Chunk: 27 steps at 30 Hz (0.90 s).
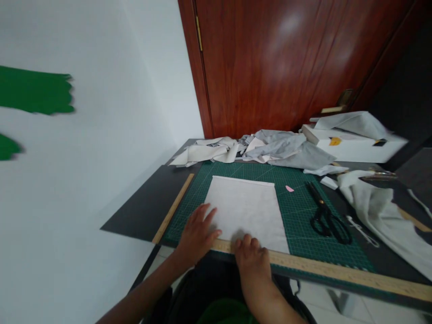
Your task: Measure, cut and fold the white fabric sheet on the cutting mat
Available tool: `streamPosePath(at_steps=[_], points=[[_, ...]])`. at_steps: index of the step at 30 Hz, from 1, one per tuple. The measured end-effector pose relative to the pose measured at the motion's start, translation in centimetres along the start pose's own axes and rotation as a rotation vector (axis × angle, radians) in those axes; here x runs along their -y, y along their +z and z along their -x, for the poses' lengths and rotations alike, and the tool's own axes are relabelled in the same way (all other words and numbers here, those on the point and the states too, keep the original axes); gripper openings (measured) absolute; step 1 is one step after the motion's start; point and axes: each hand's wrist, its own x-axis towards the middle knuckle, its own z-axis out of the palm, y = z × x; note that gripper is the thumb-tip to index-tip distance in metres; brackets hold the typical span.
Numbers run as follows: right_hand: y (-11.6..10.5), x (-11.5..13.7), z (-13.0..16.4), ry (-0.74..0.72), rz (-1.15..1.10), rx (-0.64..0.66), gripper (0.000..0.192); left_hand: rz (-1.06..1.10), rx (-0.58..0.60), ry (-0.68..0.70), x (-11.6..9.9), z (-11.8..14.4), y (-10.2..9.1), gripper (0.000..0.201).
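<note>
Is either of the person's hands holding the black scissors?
No, the black scissors lie on the green mat, apart from the left hand at the white cloth and the right hand at the wooden ruler.

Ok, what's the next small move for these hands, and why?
Probably press the wooden ruler down with the right hand and smooth the white cloth with the left: the ruler lies along the cloth's near edge, the right hand is at it, and the left spreads over the near left corner.
</note>
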Motion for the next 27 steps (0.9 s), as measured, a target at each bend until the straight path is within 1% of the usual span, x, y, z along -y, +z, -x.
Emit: streamPosePath(at_steps=[1,2,4,6,7,9,10,12,14,17,20,22,25,27], points=[[0.1,0.0,0.0,-0.004,-0.005,-0.008,0.041,-0.101,-0.072,-0.085,1.5,0.1,-0.7,0.06],[0.2,-0.1,0.0,-0.006,-0.008,-0.018,0.041,-0.199,-0.114,-0.166,3.1,0.3,-1.4,0.063],[0.7,-0.1,0.0,-0.011,-0.007,-0.059,0.038,-0.395,-0.15,-0.317,5.7,0.9,-3.2,0.063],[1.2,-0.1,0.0,-0.013,-0.002,-0.1,0.036,-0.568,-0.087,-0.439,7.6,1.5,-4.8,0.058],[1.4,0.0,0.0,-0.012,0.001,-0.114,0.035,-0.616,-0.018,-0.482,8.1,1.7,-5.4,0.054],[1.8,0.1,-0.1,-0.011,0.002,-0.13,0.034,-0.619,0.134,-0.535,8.6,2.0,-6.3,0.05],[1.8,0.1,-0.1,-0.006,0.003,-0.132,0.033,-0.604,0.187,-0.546,8.5,2.1,-6.6,0.049],[1.8,0.1,-0.1,0.011,0.011,-0.137,0.033,-0.571,0.237,-0.556,8.3,1.9,-6.8,0.046],[1.7,0.2,-0.2,0.022,0.022,-0.135,0.033,-0.542,0.247,-0.576,8.2,1.6,-6.8,0.042],[1.9,0.3,-0.2,0.021,0.035,-0.128,0.036,-0.453,0.255,-0.65,8.6,1.2,-6.7,0.04],[2.8,0.5,-0.3,0.045,0.051,-0.138,0.035,-0.336,0.241,-0.731,9.4,1.1,-6.6,0.037],[3.7,0.4,-0.3,0.058,0.063,-0.169,0.031,-0.299,0.246,-0.75,9.7,1.1,-6.6,0.035],[4.8,-0.2,-0.1,-0.021,0.06,-0.241,0.029,-0.398,0.261,-0.719,9.4,1.0,-6.5,0.04],[5.0,-0.6,0.0,-0.07,0.055,-0.275,0.03,-0.49,0.272,-0.704,8.8,0.9,-6.3,0.044]])
